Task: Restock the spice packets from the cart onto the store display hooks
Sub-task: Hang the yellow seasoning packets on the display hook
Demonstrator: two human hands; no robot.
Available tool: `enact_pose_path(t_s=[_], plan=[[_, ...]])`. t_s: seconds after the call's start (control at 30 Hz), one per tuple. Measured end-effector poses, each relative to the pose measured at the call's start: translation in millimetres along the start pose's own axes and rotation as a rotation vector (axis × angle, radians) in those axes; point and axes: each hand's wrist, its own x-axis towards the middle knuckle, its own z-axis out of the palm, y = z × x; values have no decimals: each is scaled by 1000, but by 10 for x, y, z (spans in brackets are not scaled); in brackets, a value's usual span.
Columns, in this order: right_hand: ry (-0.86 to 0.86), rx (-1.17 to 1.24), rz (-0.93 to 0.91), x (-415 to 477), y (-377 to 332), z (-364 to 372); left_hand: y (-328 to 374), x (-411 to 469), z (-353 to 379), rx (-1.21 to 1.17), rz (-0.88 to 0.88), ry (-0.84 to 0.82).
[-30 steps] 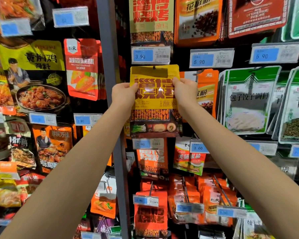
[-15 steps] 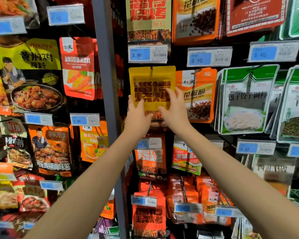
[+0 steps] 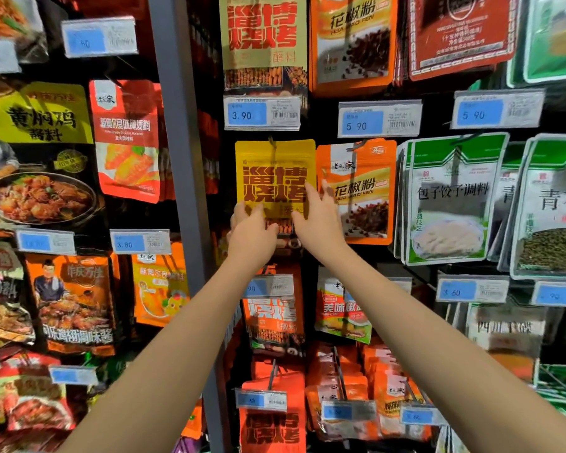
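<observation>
A yellow spice packet with red lettering hangs from a display hook in the middle of the shelf wall, under a 3.90 price tag. My left hand rests against the packet's lower left part, fingers stretched up over it. Fingers straight, my right hand touches the packet's lower right side. Together the hands hide the packet's bottom edge. No cart shows in this view.
An orange pepper-powder packet hangs just right of the yellow one, with green-topped packets beyond it. A grey upright post stands to the left. More packets and price tags fill the rows above and below.
My hands slid from the packet's top corners down to its lower half. The packet moved back against the display and now hangs on the hook.
</observation>
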Motion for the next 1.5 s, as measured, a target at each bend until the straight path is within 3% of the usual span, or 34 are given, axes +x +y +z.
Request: enact_pose_path(t_s=[0.13,0.37,0.5,0.83,1.5], plan=[[-18,24,19,-43,25,-8,-39,129,-22,-121,-113,15],[-60,275,83,10,2,-25,-28,377,-88,-473,-310,-41],[-85,403,137,23,28,-16,-61,330,-56,-481,-274,-7],[27,445,-55,-253,18,-67,-19,-99,-77,-418,-129,219],[27,464,-36,-374,-92,-42,24,-265,-221,-360,-78,267]])
